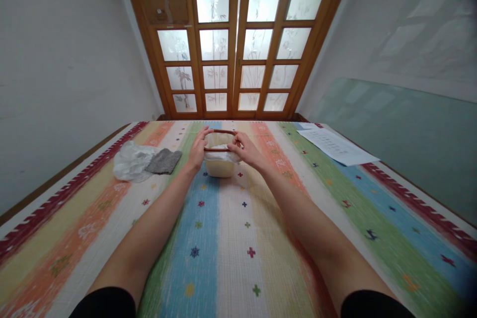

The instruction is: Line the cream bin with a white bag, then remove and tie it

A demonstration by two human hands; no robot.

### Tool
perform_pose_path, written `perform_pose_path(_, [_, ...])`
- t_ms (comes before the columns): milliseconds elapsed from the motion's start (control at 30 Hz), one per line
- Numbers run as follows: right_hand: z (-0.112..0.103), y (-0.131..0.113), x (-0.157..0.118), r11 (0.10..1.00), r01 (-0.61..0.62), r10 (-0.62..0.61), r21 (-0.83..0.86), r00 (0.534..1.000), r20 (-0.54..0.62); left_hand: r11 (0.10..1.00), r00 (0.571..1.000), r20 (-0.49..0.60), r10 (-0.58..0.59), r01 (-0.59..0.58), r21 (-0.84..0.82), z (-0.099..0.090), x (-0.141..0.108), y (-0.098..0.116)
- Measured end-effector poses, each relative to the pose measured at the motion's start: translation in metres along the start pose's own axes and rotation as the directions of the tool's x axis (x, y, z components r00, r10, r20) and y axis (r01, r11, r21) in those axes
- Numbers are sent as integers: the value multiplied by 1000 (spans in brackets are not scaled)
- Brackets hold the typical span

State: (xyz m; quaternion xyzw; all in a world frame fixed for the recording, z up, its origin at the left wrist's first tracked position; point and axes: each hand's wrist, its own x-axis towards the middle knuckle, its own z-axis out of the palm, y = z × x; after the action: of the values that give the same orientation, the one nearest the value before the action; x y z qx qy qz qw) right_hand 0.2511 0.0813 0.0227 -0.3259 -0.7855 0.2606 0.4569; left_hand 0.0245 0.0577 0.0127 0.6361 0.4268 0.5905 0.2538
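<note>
A small cream bin (219, 169) stands upright in the middle of the table, with a white plastic bag (223, 157) folded over its top edge. A brown ring-shaped rim (216, 150) sits at the bin's mouth, over the bag. My left hand (197, 150) grips the rim's left side, fingers at the far corner. At the right side, my right hand (246, 150) is closed on the same rim, with the thumb near its front edge. Whether the rim is fully seated on the bin I cannot tell.
To the left lie a crumpled white plastic bag (131, 163) and a folded grey cloth (164, 161), touching. Printed paper sheets (337, 145) lie at the far right. A striped tablecloth (231, 258) covers the table. Glass-paned wooden doors (233, 39) stand beyond it.
</note>
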Motion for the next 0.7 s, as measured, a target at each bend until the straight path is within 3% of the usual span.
perform_pose_path(133, [1, -2, -1, 1000, -3, 3, 4, 1000, -3, 999, 997, -63, 47, -46, 16, 3, 2, -4])
perform_pose_path(333, [3, -6, -2, 1000, 7, -7, 4, 1000, -18, 997, 997, -44, 66, -68, -43, -3, 7, -14])
perform_pose_path(500, [5, -7, -3, 1000, -2, 2, 18, 999, -34, 983, 999, -45, -5, -4, -185, -2, 11, -22])
perform_pose_path(700, [4, -9, -4, 1000, 0, 0, 1, 999, -40, 945, 995, -20, -99, 87, -316, 4, 9, -16])
